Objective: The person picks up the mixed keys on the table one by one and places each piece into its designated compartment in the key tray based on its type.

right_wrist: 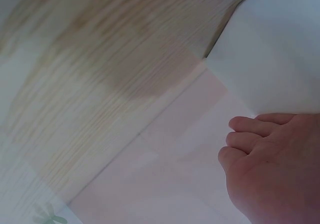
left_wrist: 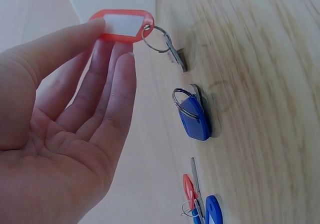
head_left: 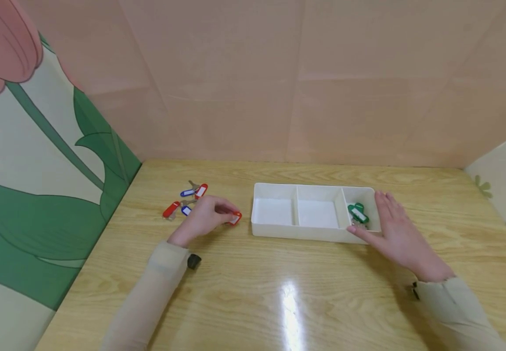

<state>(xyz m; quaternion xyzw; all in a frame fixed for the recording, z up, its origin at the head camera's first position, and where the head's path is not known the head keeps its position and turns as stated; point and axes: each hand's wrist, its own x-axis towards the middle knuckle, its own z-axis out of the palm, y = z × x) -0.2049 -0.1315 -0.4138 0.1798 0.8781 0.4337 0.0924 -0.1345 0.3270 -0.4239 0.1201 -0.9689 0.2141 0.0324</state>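
Note:
My left hand point(head_left: 206, 214) pinches a red key tag point(head_left: 235, 218) between thumb and fingertips, left of the white box. In the left wrist view, a key point(left_wrist: 176, 53) hangs from the tag's metal ring over the wooden table. My right hand point(head_left: 399, 236) rests against the right end of the white three-section box point(head_left: 298, 233), its thumb on the front rim and its fingers stretched along the side wall. Green key tags point(head_left: 358, 213) lie in the right-hand section, beside that thumb. The right wrist view shows the outer fingers point(right_wrist: 247, 140) next to the box wall.
Left of the box, partly behind my left hand, lie red tags point(head_left: 171, 209) and blue tags point(head_left: 188, 193) with keys. One blue tag point(left_wrist: 195, 119) sits close below the held one. A pink wall covering point(head_left: 296, 97) borders the table point(head_left: 253, 292) at the back.

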